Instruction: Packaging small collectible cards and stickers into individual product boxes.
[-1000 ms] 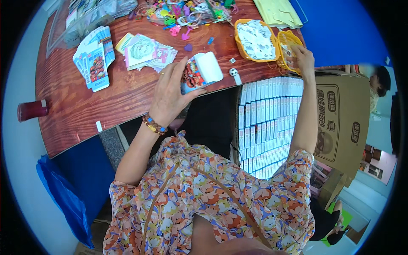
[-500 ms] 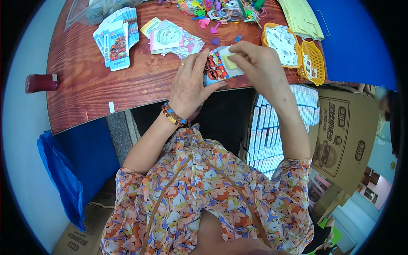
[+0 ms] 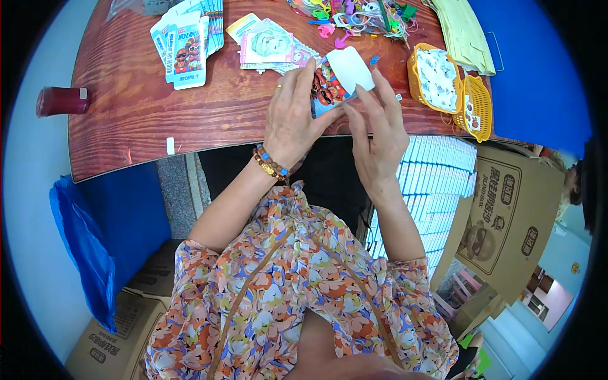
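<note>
Wood [image 3: 209,117] lies bare and wide left of our fingers, with the table edge [image 3: 221,145] close on our side of them. Our left hand [image 3: 291,114] holds one small box [image 3: 324,93], and the fingers of our right hand [image 3: 380,130], a bit apart, touch its white flap [image 3: 350,67]; we cannot tell if they pinch. Right of them we count two yellow baskets [image 3: 413,75], and far left, one dark red bottle [image 3: 63,102].

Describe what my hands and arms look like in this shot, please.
Your left hand wears a gold-coloured ring, with brown beaded bracelets with blue accents at the wrist. Your right hand shows no jewellery. Both arms have short, multicoloured floral sleeves.
</note>
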`<state>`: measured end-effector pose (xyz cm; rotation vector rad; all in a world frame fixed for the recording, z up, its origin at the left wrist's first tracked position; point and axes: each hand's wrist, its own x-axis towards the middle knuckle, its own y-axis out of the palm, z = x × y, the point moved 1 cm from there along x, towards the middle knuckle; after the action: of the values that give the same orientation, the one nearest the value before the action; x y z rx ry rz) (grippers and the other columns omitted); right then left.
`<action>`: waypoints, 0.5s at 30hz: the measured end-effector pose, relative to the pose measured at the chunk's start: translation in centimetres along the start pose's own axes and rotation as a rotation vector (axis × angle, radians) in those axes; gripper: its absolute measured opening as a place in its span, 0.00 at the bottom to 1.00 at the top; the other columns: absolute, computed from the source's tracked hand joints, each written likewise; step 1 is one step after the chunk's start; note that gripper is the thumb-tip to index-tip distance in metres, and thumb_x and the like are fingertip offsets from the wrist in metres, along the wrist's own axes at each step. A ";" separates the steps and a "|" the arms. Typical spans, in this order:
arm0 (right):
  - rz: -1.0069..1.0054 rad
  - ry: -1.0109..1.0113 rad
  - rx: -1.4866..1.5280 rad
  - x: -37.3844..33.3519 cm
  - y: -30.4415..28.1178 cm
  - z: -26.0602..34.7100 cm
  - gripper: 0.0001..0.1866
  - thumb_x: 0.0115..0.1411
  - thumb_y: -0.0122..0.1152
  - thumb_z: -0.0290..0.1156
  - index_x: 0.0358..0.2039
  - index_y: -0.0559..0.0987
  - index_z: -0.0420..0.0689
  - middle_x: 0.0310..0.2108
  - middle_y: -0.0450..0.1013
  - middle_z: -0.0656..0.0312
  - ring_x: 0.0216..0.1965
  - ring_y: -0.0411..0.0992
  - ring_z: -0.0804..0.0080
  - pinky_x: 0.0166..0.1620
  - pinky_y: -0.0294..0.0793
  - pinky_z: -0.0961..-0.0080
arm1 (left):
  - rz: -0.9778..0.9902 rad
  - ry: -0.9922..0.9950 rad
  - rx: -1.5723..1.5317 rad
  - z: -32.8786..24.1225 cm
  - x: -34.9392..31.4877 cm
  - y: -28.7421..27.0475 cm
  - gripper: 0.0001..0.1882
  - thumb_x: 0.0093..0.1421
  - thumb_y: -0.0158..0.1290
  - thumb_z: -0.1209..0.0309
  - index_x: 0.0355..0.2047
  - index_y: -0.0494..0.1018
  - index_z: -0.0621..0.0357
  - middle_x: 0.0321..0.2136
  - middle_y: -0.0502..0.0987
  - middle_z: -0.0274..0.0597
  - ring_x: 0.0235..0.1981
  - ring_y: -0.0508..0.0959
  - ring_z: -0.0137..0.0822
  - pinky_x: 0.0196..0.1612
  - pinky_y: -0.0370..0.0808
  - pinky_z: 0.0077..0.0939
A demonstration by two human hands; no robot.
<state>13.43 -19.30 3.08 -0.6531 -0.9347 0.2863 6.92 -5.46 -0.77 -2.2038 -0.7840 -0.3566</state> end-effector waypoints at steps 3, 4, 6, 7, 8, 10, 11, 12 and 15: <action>-0.051 0.100 0.137 -0.2 0.9 -0.5 0.15 0.56 0.68 0.25 0.44 0.80 0.38 0.56 0.72 0.46 0.47 0.78 0.56 0.45 0.80 0.66 | -0.020 0.083 0.124 -1.1 0.4 -1.0 0.45 0.46 0.71 0.62 0.61 0.63 0.65 0.47 0.72 0.54 0.47 0.75 0.53 0.45 0.76 0.43; -0.050 0.085 0.170 -0.6 1.3 -1.0 0.15 0.58 0.67 0.23 0.46 0.79 0.37 0.57 0.71 0.44 0.51 0.76 0.55 0.47 0.80 0.66 | -0.014 0.087 0.130 -1.0 0.5 -1.0 0.45 0.46 0.71 0.62 0.61 0.63 0.65 0.47 0.72 0.54 0.47 0.75 0.53 0.45 0.76 0.43; -0.062 0.100 0.209 -0.8 2.1 -1.7 0.16 0.58 0.67 0.22 0.47 0.79 0.37 0.57 0.71 0.44 0.53 0.75 0.55 0.47 0.80 0.67 | -0.070 0.108 0.198 -0.9 0.8 -1.1 0.44 0.46 0.71 0.62 0.60 0.65 0.64 0.47 0.72 0.53 0.46 0.75 0.52 0.45 0.76 0.42; -0.070 0.110 0.242 -0.9 2.4 -2.0 0.16 0.58 0.66 0.22 0.48 0.78 0.37 0.57 0.70 0.43 0.54 0.74 0.55 0.48 0.79 0.67 | -0.064 0.113 0.204 -0.8 0.6 -0.9 0.44 0.46 0.71 0.62 0.60 0.65 0.64 0.47 0.72 0.53 0.46 0.75 0.52 0.45 0.76 0.42; -0.076 0.114 0.247 -1.0 2.5 -2.1 0.16 0.58 0.66 0.22 0.48 0.78 0.37 0.57 0.70 0.43 0.54 0.74 0.55 0.48 0.79 0.67 | 0.014 0.021 0.151 -0.5 0.3 -0.5 0.43 0.46 0.71 0.62 0.60 0.65 0.64 0.47 0.72 0.53 0.46 0.75 0.52 0.45 0.76 0.42; -0.025 0.159 0.308 -1.1 2.7 -2.3 0.16 0.58 0.66 0.22 0.48 0.79 0.36 0.57 0.71 0.44 0.55 0.74 0.56 0.50 0.78 0.68 | 0.097 -0.068 0.101 -0.2 0.2 -0.2 0.43 0.46 0.71 0.62 0.59 0.65 0.64 0.47 0.72 0.53 0.46 0.75 0.52 0.45 0.75 0.42; -0.028 0.165 0.310 -1.1 2.7 -2.0 0.16 0.58 0.66 0.22 0.48 0.79 0.36 0.57 0.71 0.44 0.55 0.74 0.56 0.50 0.78 0.68 | 0.056 -0.034 0.095 -0.2 0.2 -0.2 0.43 0.45 0.71 0.61 0.59 0.65 0.64 0.47 0.72 0.52 0.46 0.75 0.51 0.45 0.75 0.42; -0.090 0.230 0.385 -1.2 2.6 -1.5 0.17 0.58 0.66 0.22 0.48 0.78 0.36 0.55 0.72 0.45 0.54 0.74 0.57 0.50 0.78 0.69 | 0.015 -0.001 0.087 -0.3 0.2 -0.2 0.43 0.45 0.71 0.61 0.59 0.65 0.64 0.47 0.72 0.52 0.46 0.75 0.51 0.45 0.75 0.42; -0.119 0.228 0.368 -1.5 2.5 -1.7 0.18 0.58 0.65 0.21 0.50 0.78 0.37 0.54 0.73 0.48 0.52 0.75 0.62 0.48 0.78 0.73 | 0.040 -0.046 0.064 -0.8 0.4 -0.2 0.44 0.45 0.71 0.62 0.60 0.65 0.65 0.46 0.71 0.53 0.46 0.74 0.52 0.46 0.75 0.42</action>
<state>14.10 -18.78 -0.15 -0.2830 -0.6750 0.2630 7.13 -5.73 0.05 -2.1712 -0.7643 -0.2589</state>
